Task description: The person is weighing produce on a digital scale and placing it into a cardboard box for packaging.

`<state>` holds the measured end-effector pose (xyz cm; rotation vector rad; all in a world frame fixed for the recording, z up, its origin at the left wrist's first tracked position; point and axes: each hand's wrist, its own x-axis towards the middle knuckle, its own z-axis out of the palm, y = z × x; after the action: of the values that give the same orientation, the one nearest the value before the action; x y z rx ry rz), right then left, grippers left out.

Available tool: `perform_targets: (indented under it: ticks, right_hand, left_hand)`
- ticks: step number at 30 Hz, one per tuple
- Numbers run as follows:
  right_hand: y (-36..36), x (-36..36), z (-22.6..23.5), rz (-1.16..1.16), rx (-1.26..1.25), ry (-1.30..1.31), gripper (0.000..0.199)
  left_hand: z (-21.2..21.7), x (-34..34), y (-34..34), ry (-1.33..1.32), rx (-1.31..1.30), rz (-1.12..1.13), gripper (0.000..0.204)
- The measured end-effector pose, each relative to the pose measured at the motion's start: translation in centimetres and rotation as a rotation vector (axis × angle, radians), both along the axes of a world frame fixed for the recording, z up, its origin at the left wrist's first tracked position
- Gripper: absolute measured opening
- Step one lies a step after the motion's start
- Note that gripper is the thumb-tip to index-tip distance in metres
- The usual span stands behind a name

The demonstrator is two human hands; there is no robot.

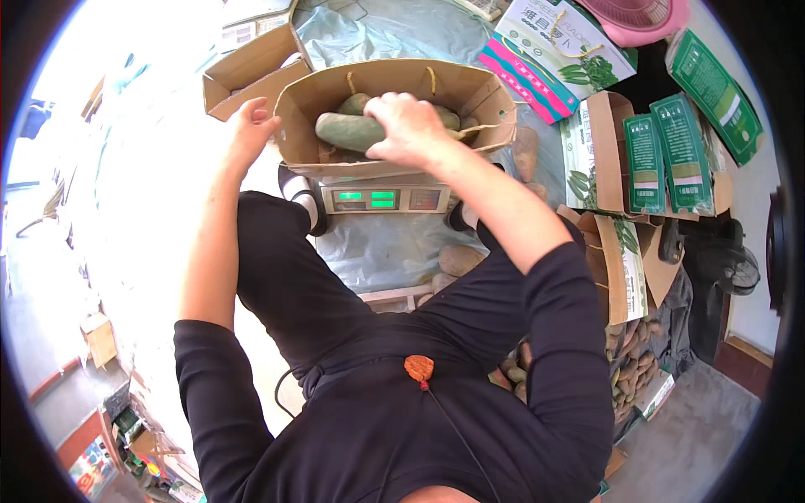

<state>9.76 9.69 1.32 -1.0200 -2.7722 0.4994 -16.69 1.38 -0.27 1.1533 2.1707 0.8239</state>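
Observation:
Between my knees a brown cardboard carton (314, 95) with yellow cord handles stands on a digital scale (390, 199), whose display glows green. Several green radishes lie inside. My right hand (411, 127) reaches into the carton, its fingers wrapped round the end of a long green radish (345, 132) that lies sideways over the others. Just outside the carton's left end, my left hand (250, 134) is raised with its fingers apart and nothing in them. Its thumb is close to the carton wall; whether it touches cannot be made out.
A smaller open cardboard box (256, 71) stands at the far left. On the right are cartons with green packages (668, 155), a pink basket (633, 17) and a black fan (731, 260). Loose radishes (459, 260) lie on the plastic sheet (369, 251) and at the lower right.

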Motion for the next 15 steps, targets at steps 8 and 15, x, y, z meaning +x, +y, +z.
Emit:
perform_targets:
  ticks: [8,15]
  right_hand:
    - [2.3,3.1,-1.7,-0.092,0.004,0.173,0.033]
    - [9.3,15.1,-0.5,-0.529,-0.176,0.301,0.036]
  left_hand:
    - [1.1,0.4,-0.2,-0.104,-0.151,-0.053,0.057]
    - [2.1,1.3,-0.3,-0.190,-0.274,-0.043,0.058]
